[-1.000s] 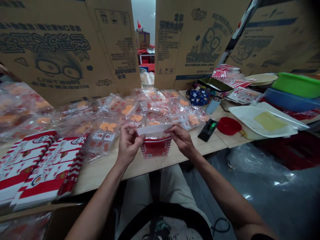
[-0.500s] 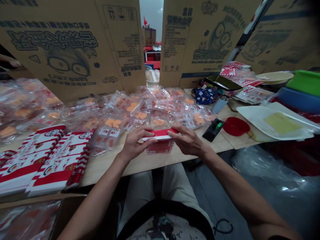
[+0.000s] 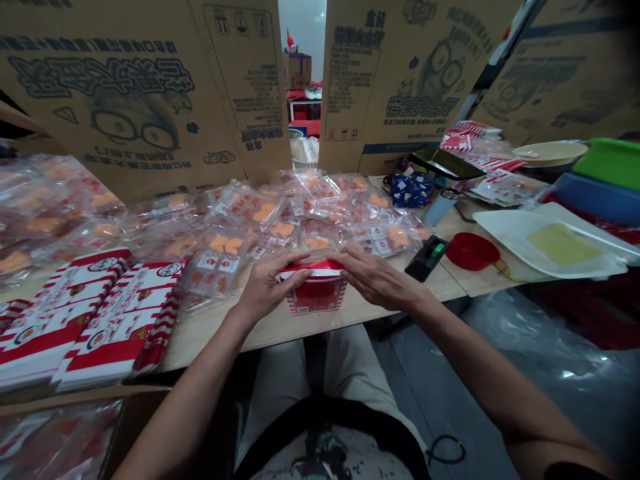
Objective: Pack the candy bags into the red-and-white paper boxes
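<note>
A small red and white striped cardboard box [image 3: 316, 297] stands upright at the table's near edge. My left hand [image 3: 270, 281] holds its upper left corner, thumb along the front of the top and fingers behind. On the opposite side, my right hand [image 3: 374, 277] presses against the upper right corner, its fingers held together and fairly straight. Between the hands the red top flap [image 3: 323, 265] shows, bent and slightly raised. Just behind the box lie clear plastic packets [image 3: 227, 250] with orange pieces and small printed sachets inside.
Flat striped cartons [image 3: 117, 313] are stacked at left, above an open box of packets [image 3: 55, 433]. To the right are a black tape dispenser [image 3: 427, 259], a red round dish [image 3: 473, 252], a white tray [image 3: 555, 243] and a bottle [image 3: 441, 207]. Large cardboard sheets [image 3: 240, 67] stand behind.
The box has shifted slightly left and its front shows more. My right thumb has left the top's front edge, and that hand now lies flatter along the right side.
</note>
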Demonstrator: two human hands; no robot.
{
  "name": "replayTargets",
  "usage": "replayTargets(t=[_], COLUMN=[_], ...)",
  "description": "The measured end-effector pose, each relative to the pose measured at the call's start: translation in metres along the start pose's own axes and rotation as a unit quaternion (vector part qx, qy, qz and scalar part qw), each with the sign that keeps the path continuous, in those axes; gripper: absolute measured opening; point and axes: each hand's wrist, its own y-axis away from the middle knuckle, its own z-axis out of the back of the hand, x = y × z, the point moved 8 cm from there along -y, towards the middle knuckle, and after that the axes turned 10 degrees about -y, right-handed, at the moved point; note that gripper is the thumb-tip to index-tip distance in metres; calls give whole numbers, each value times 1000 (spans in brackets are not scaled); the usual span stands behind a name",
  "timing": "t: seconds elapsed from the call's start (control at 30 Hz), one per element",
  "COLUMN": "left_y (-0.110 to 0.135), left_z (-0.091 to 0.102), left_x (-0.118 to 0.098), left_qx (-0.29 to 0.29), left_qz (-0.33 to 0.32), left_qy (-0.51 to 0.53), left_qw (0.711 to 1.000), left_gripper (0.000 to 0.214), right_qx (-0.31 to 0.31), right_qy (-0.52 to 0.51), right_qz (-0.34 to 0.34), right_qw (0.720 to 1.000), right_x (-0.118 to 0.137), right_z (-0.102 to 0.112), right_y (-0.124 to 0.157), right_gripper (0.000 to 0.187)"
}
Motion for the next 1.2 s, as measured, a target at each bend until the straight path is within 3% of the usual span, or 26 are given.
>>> replayTargets(t=[0.17, 0.4, 0.57, 0.8, 0.97, 1.07, 1.2], left_y=[-1, 3, 3, 25, 32, 34, 39], left_z=[-3, -7, -2, -16, -18, -17, -17], left_x=[-10, -1, -4, 26, 30, 25, 28], left_qx=[53, 53, 15, 41, 36, 51, 48], left_qz=[27, 152, 151, 271, 236, 209, 246], left_qy=[39, 104, 72, 236, 295, 318, 339], left_qw=[997, 982, 986, 932, 925, 923, 907], left_gripper=[27, 31, 18, 31, 28, 30, 35], right_qx=[1, -50, -63, -71, -82, -77, -65], right_qy=[-74, -121, -131, -149, -161, -220, -328], right_qz=[-36, -52, -29, -26, -30, -62, -107], right_qw=[997, 990, 989, 986, 983, 970, 936], right_x=[1, -11, -10, 1, -1, -13, -27], right_z=[0, -12, -5, 7, 11, 7, 0], right_y=[2, 1, -1, -8, -3, 2, 3], right_gripper=[38, 30, 32, 35, 35, 32, 30])
